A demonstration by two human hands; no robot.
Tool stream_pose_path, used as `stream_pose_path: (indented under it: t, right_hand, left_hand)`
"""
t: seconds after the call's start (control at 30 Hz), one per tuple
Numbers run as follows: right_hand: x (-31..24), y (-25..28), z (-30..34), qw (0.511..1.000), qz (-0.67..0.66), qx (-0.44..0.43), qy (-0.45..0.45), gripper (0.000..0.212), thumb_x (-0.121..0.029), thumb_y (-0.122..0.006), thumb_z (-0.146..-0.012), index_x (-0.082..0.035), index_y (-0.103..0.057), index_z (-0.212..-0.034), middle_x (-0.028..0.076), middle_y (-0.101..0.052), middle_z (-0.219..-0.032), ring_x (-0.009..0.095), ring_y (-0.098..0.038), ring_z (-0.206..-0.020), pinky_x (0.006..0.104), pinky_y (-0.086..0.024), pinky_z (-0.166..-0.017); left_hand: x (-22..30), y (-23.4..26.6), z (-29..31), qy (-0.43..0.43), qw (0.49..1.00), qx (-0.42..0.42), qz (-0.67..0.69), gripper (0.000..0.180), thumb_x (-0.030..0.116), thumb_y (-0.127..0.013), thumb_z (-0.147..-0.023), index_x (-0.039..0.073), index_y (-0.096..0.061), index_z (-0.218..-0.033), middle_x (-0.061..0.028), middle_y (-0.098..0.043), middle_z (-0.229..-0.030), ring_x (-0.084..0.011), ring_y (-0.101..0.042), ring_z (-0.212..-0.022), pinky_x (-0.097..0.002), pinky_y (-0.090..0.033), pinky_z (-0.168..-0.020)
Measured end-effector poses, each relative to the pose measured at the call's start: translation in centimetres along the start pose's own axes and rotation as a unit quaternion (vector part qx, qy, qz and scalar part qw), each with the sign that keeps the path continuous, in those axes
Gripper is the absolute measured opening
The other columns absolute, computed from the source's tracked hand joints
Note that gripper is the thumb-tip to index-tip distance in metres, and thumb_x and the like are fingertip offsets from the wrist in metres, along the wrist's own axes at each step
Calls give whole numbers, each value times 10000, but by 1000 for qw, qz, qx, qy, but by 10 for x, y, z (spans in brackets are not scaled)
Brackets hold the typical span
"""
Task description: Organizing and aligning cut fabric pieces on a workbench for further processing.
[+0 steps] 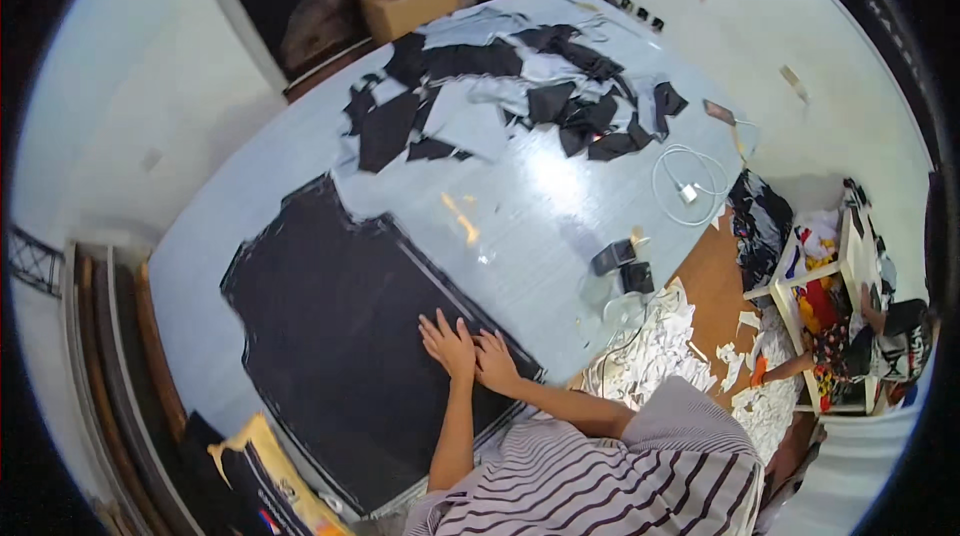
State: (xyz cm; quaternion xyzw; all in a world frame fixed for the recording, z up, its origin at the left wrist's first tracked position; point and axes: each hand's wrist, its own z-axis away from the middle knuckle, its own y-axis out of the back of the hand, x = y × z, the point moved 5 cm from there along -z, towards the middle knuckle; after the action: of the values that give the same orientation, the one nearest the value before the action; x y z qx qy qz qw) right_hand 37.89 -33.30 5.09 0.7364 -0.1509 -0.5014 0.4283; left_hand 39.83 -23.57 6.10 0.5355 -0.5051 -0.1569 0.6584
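A large piece of black fabric [330, 346], shaped like a garment panel, lies flat on the light grey table. Pale lines or edges run around its outline; I cannot tell whether they are chalk or another layer. Palm down near the fabric's right edge, my left hand [448, 346] rests with its fingers spread. Close beside it, my right hand [494, 362] lies on the same edge, fingers stretched out. Neither hand holds anything that shows.
Black and grey fabric scraps [470, 86] cover the table's far end. Right of the hands are dark blocks [620, 261] and a white cable [690, 191]. White scraps [650, 351] litter the floor. A person [885, 341] is beside a shelf [850, 256]. A yellow-black package [280, 481] lies near left.
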Motion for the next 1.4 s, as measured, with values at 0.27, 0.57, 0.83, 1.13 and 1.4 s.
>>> stream_pose_path:
  t: [0.27,0.57,0.83,1.13,1.4]
  right_hand:
    - [193,106,-142,872,-146,382,-269,259,-153,-570,-722,-30,-521,-945,149,-509,-927,310,-467,-908,383,-354,-820]
    - [388,240,-269,612,342,559,-443,707,-668,-510,-638,-108,-492,-1070,197,-498,-1042,311,-522,-918,414,-437,-738]
    - [543,307,-348,813,-155,414,-379,819,-588,-430,-764,-37,-176,-1315,217,-242,-1323,341,-286,-1197,371,-234,-977]
    - [410,221,-538,898,93,26,-429,900,-720,-468,-596,-256,-211,-1323,256,-106,-1352,453,-54,-1238,721,8,-820]
    - [389,189,-522,926,300,72,-219,475,-351,-607,-658,-140,-502,-1070,185,-566,-889,361,-526,-889,521,-428,-704]
  left_hand:
    - [21,-46,-52,45,989,72,-125,493,291,-427,-841,86,-308,-1273,-149,-235,-1340,-332,-245,-1203,-449,-218,-954]
    - [41,-48,-52,48,979,10,-198,439,237,-438,-802,87,-404,-1213,-168,-262,-1326,-354,-220,-1219,-467,-194,-965]
    - [54,-32,-67,64,972,-32,-225,505,299,-491,-747,137,-411,-1219,-147,-289,-1323,-343,-243,-1217,-490,-201,-951]
    - [53,-52,-75,59,971,-69,-220,464,241,-467,-745,114,-435,-1190,-183,-252,-1328,-373,-204,-1223,-497,-177,-955]
    - [57,-50,-67,73,976,-52,-196,422,190,-458,-724,103,-496,-1135,-206,-281,-1308,-404,-224,-1203,-512,-186,-943]
